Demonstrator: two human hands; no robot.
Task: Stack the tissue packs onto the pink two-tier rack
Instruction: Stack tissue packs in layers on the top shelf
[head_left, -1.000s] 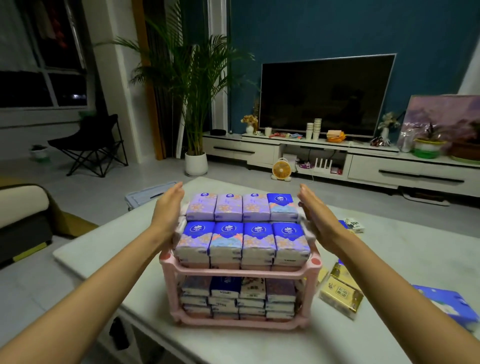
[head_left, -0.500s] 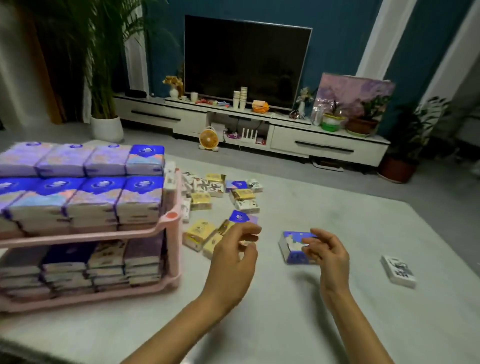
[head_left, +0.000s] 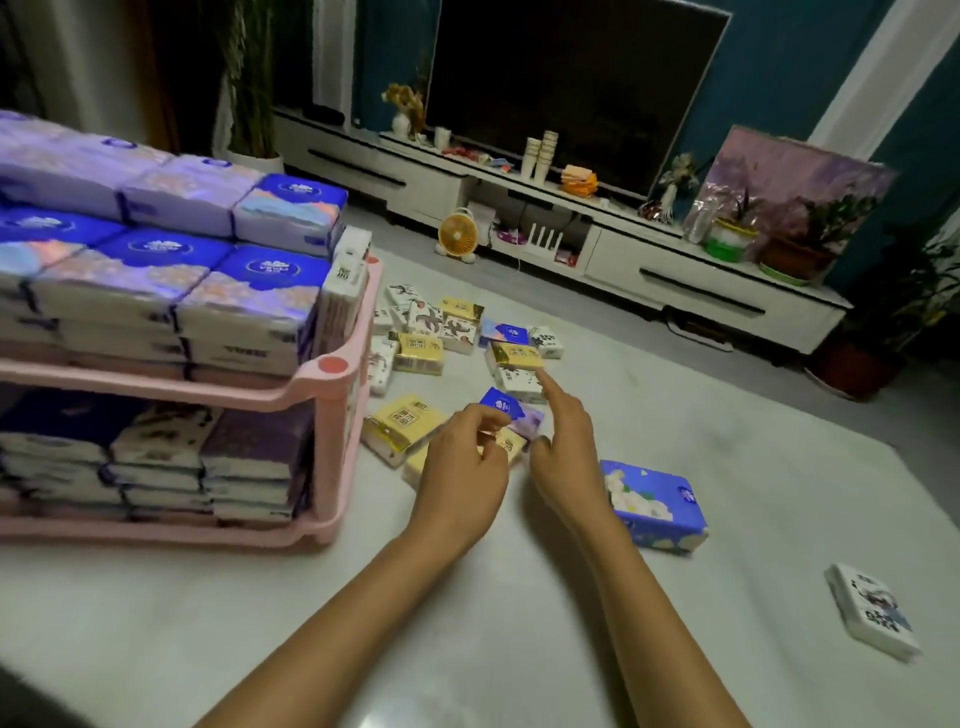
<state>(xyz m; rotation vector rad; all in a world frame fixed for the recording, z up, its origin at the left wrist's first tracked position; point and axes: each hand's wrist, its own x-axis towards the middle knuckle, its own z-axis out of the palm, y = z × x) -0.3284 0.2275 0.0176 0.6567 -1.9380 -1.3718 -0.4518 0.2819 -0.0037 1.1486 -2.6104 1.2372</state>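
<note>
The pink two-tier rack (head_left: 332, 395) stands at the left of the table, with blue and purple tissue packs (head_left: 260, 291) piled on its top tier and more packs (head_left: 249, 452) filling the lower tier. To the rack's right, both my hands meet at a small blue tissue pack (head_left: 506, 408) that is tilted up above a yellow pack (head_left: 402, 423). My left hand (head_left: 462, 478) pinches its near edge with curled fingers. My right hand (head_left: 563, 452) holds its right corner between thumb and a straight index finger.
Several loose small packs (head_left: 457, 327) lie scattered beyond my hands. A larger blue pack (head_left: 654, 506) lies right of my right wrist, and a white pack (head_left: 872, 610) near the table's (head_left: 675, 649) right edge. A TV cabinet (head_left: 649, 270) stands behind.
My hands left the sides of the top-tier stack and moved right. The right hand left the larger blue pack, and both hands now hold the small blue pack.
</note>
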